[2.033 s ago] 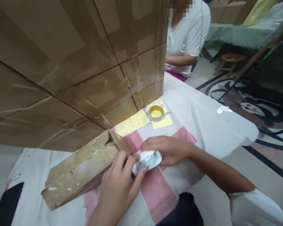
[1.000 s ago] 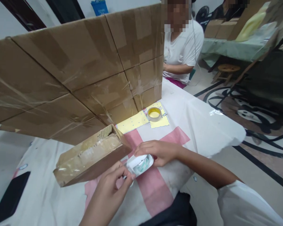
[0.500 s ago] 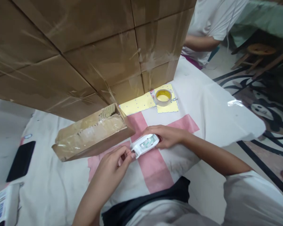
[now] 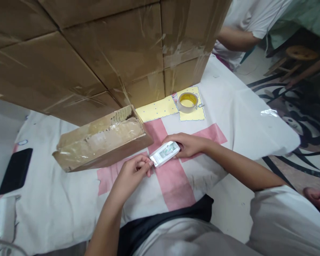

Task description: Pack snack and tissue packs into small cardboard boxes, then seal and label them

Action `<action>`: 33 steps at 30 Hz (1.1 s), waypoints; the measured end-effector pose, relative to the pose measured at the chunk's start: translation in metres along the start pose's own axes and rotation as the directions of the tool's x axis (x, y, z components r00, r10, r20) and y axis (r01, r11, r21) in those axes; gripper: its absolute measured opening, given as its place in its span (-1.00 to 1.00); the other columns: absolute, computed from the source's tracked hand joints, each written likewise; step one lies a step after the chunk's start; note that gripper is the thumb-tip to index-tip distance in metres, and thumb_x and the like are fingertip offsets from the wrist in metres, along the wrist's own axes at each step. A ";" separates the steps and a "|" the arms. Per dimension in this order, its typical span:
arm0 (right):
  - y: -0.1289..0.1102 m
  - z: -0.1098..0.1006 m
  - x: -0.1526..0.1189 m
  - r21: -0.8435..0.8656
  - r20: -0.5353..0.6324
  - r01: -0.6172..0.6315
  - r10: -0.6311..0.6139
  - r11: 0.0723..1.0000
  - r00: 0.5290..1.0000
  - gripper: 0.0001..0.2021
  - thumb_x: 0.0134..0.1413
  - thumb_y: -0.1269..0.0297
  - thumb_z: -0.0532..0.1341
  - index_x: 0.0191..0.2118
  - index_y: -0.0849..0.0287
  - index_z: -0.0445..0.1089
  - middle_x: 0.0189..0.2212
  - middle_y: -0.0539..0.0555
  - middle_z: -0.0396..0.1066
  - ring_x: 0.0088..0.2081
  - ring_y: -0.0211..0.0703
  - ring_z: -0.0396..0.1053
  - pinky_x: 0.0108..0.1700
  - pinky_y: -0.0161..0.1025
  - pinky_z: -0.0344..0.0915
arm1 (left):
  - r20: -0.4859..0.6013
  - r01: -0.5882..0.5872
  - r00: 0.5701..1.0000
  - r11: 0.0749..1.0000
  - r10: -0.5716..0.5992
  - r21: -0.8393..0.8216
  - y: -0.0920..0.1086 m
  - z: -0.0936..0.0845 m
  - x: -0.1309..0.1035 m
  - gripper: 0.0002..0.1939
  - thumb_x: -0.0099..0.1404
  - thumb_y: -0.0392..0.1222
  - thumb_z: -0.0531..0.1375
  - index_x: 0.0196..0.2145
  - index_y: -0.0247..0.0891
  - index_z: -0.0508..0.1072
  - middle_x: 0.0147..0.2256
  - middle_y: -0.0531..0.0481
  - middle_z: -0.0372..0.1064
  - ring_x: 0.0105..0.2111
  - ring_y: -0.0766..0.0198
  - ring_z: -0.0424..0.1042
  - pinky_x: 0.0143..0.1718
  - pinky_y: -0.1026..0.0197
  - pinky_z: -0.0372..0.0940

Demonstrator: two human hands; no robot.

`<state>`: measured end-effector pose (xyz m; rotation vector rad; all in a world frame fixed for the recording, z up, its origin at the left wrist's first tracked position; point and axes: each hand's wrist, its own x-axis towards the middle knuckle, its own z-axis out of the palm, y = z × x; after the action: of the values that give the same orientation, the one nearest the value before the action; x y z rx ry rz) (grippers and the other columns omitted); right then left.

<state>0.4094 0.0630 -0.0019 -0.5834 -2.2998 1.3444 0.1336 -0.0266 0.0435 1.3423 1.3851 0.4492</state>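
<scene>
Since a second ago, the white case (image 4: 165, 154) is turning its windowed face more squarely upward, while the view is shifting downward. It is sitting between the hands over the pink-and-white cloth (image 4: 174, 188), just right of the long carton (image 4: 101, 142) and nearer than the tape roll (image 4: 187, 110). Whether it is touching the cloth, I cannot tell. For this fingertip work, keeping the case steady and working only its left end, with light pressure, seems best. The right hand (image 4: 187, 144) is grasping the far right end, fingers curling over it with little opening. The left hand (image 4: 130, 176) is pinching at the left end, thumb and forefinger almost meeting; whether they are gripping a smaller piece is unclear.
</scene>
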 end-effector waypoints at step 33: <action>0.001 0.001 0.000 -0.012 -0.009 0.029 -0.030 0.999 1.000 -0.53 0.09 0.32 0.40 0.13 0.12 0.36 -0.04 0.08 0.51 -0.11 -0.17 0.47 -0.07 -0.25 0.37 | 0.165 0.048 0.986 0.989 -0.025 -0.137 -0.009 -0.010 0.012 -0.66 0.28 0.09 0.23 -0.37 -0.27 0.43 -0.61 0.12 0.28 -0.57 0.41 0.11 -0.50 0.31 -0.04</action>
<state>0.4089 0.0631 -0.0031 -0.5562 -2.3014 1.3128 0.1241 -0.0148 0.0337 1.2099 1.2187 0.3960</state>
